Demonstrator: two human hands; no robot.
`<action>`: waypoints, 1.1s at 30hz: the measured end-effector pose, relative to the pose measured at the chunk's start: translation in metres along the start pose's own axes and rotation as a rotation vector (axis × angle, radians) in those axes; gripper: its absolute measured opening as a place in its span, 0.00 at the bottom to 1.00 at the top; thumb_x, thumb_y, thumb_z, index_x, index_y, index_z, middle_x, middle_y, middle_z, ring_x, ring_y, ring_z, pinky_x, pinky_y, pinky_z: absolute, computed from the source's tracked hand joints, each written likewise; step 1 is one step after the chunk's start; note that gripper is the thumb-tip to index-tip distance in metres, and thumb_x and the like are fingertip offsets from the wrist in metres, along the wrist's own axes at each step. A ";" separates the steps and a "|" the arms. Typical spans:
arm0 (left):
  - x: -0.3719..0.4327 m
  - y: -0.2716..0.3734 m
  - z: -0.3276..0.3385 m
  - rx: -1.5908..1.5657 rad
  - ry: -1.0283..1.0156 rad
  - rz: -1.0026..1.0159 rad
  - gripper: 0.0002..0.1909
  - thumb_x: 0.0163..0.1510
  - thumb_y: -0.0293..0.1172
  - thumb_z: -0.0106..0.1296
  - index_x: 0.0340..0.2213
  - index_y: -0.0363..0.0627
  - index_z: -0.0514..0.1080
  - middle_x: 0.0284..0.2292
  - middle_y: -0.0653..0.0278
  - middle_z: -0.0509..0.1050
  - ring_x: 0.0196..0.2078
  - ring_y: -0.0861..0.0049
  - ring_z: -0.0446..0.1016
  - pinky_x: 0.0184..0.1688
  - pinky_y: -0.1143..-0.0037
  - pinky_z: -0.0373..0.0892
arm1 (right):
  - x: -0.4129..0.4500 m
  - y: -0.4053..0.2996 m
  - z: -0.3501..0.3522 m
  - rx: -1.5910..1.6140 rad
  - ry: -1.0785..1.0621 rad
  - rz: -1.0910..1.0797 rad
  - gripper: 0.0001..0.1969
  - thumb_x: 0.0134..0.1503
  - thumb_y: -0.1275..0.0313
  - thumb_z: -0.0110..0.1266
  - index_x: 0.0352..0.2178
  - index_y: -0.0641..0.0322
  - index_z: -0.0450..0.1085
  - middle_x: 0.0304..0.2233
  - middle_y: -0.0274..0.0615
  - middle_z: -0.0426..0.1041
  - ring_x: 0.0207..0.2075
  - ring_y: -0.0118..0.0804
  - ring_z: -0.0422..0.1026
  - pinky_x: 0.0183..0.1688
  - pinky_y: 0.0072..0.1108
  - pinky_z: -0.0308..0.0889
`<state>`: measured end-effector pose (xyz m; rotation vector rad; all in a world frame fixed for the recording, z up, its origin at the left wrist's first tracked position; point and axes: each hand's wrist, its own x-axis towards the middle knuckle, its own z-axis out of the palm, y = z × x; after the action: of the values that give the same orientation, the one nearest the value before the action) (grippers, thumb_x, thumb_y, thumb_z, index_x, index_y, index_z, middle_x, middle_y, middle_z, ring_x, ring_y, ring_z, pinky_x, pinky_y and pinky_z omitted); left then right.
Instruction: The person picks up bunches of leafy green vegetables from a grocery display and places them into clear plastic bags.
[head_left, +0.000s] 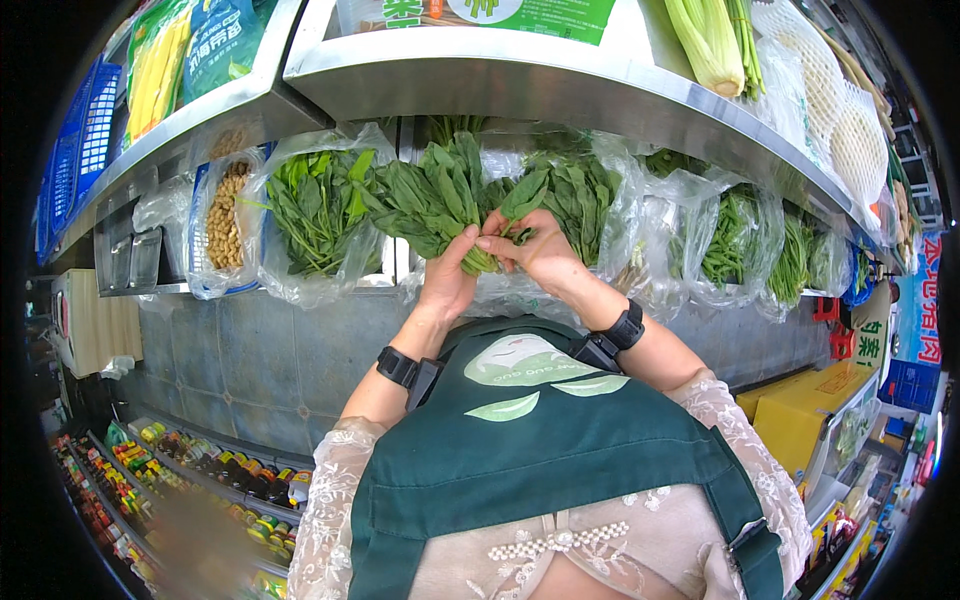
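A bunch of leafy greens is gathered in my left hand, its stem ends bundled beside my thumb. My right hand meets it at the stems, with the fingers closed on a single leafy sprig and what looks like a thin band across the hand. Behind my right hand lie more dark leafy greens. To the left, an open clear plastic bag holds another heap of greens. My fingers partly hide the stems.
A steel shelf edge runs above the produce. Peanuts fill a lined blue basket at left; bagged green peppers and long green beans sit at right. Behind are bottle shelves and a yellow case.
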<state>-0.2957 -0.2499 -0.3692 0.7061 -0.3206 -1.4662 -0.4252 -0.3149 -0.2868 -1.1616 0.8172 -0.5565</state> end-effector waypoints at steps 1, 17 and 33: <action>-0.001 0.002 0.001 -0.001 0.000 0.001 0.24 0.58 0.37 0.45 0.50 0.32 0.61 0.46 0.56 0.69 0.43 0.70 0.70 0.42 0.67 0.68 | 0.002 0.004 0.000 -0.009 -0.004 -0.022 0.07 0.47 0.77 0.62 0.28 0.66 0.71 0.21 0.34 0.70 0.19 0.22 0.65 0.20 0.15 0.59; -0.005 0.013 0.009 0.018 0.038 0.022 0.21 0.55 0.34 0.48 0.47 0.33 0.64 0.41 0.55 0.72 0.33 0.71 0.72 0.33 0.69 0.69 | 0.007 0.008 0.005 0.008 -0.024 -0.014 0.05 0.51 0.81 0.55 0.31 0.69 0.67 0.21 0.34 0.67 0.19 0.24 0.65 0.20 0.17 0.59; -0.011 0.046 -0.004 -0.397 0.285 0.170 0.15 0.51 0.37 0.51 0.35 0.39 0.67 0.30 0.61 0.71 0.35 0.72 0.69 0.43 0.71 0.67 | 0.001 -0.004 0.015 -0.152 -0.350 -0.436 0.04 0.49 0.80 0.57 0.27 0.68 0.69 0.29 0.40 0.69 0.27 0.28 0.70 0.28 0.17 0.68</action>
<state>-0.2576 -0.2402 -0.3417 0.5402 0.1264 -1.1998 -0.4128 -0.3082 -0.2802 -1.5404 0.3070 -0.6294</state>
